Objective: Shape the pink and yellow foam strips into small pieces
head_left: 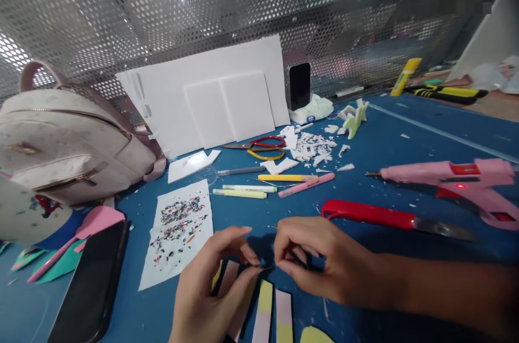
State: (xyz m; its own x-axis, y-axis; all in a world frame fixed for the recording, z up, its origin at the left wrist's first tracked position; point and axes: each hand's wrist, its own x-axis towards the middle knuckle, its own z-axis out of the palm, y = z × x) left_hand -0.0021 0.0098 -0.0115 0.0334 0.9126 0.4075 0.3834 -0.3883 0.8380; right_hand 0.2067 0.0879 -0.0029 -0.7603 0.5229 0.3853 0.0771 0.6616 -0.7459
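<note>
Over the blue table point(146, 310), my left hand point(213, 283) is closed, thumb and forefinger pinched at a tiny, thin, dark item that I cannot identify. Just to its right, my right hand point(324, 256) is also closed, its fingertips pressed together close to that item; what they hold is too small to make out. Below the hands lie a yellow-and-pink strip point(263, 310) and a second pink-and-yellow strip point(284, 310). More strips are partly hidden behind my left hand. A white paper sheet point(200, 194) bearing many small shiny coloured beads point(182, 210) lies left of my hands.
Red-handled cutters point(373, 216) and a pink glue gun point(458, 175), its light on, lie at right. Several pens point(287, 177), scissors point(267, 143) and white scraps point(314, 145) are ahead. A black phone point(91, 283) and a backpack point(68, 137) occupy the left.
</note>
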